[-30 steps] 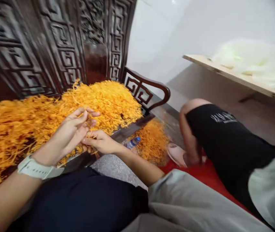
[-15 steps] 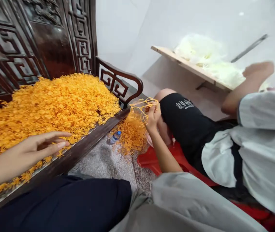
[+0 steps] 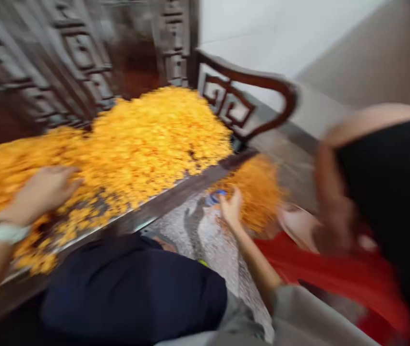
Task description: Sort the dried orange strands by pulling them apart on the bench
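My left hand (image 3: 48,190) is low over the heap of small yellow-orange plastic-looking pieces (image 3: 154,139) on the wooden bench. Its fingers point down to the right and are smeared by motion, so what lies under them is hidden. Beyond the bench's front edge, my right hand (image 3: 231,206) reaches down beside a pile of thin orange branching stems (image 3: 260,190) on the floor. Its thumb and fingers look apart, with no stem visible between them. A blue-capped bottle (image 3: 215,197) shows just left of that hand, blurred.
The dark carved bench has a curved armrest (image 3: 277,89) and a raised front rail (image 3: 176,194). At the right, another person's black-clothed leg (image 3: 388,178) stands near a red plastic stool (image 3: 327,264). My own dark-clothed leg (image 3: 136,288) lies alongside the bench.
The view has swung left and down. My left hand has moved over the heap. My right hand has lowered toward the floor pile, and the orange stem it held no longer shows in it.
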The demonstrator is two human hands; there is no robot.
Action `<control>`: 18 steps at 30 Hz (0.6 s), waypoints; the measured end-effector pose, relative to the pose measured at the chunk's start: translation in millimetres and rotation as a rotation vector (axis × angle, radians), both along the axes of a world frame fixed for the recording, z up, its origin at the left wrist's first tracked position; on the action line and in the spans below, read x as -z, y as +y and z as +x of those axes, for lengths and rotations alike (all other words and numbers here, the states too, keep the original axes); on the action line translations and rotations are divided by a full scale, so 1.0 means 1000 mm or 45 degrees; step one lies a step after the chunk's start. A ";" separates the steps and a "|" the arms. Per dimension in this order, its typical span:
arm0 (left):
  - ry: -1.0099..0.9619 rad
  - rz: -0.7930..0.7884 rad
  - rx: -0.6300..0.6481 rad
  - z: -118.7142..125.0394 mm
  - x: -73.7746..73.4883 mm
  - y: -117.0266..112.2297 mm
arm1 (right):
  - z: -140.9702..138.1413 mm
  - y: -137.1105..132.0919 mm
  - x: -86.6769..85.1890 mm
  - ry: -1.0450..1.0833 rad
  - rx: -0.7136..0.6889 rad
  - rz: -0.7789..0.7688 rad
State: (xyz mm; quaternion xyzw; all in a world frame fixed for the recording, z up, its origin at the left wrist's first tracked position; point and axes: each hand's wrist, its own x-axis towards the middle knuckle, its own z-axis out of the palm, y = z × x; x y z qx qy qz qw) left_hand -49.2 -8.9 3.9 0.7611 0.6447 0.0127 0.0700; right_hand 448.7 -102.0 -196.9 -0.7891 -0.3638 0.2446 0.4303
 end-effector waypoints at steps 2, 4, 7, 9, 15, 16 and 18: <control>0.364 0.015 0.082 -0.003 0.010 -0.005 | 0.006 0.009 -0.012 -0.154 -0.101 0.211; 0.460 -0.008 -0.007 -0.011 0.026 -0.005 | 0.016 0.032 -0.022 -0.199 -0.135 0.459; 0.449 0.012 -0.013 -0.028 0.050 -0.005 | 0.022 0.067 -0.038 -0.012 -0.051 0.498; 0.437 0.050 0.022 -0.035 0.059 -0.009 | 0.017 0.073 -0.051 0.146 0.020 0.443; 0.281 0.183 0.085 -0.042 0.066 -0.017 | -0.064 0.029 -0.087 -0.024 -0.328 0.533; 0.265 0.193 0.081 -0.041 0.065 -0.018 | -0.083 0.021 -0.093 -0.025 -0.438 0.516; 0.257 0.224 0.042 -0.038 0.064 -0.021 | -0.121 0.011 -0.106 -0.063 -0.692 0.499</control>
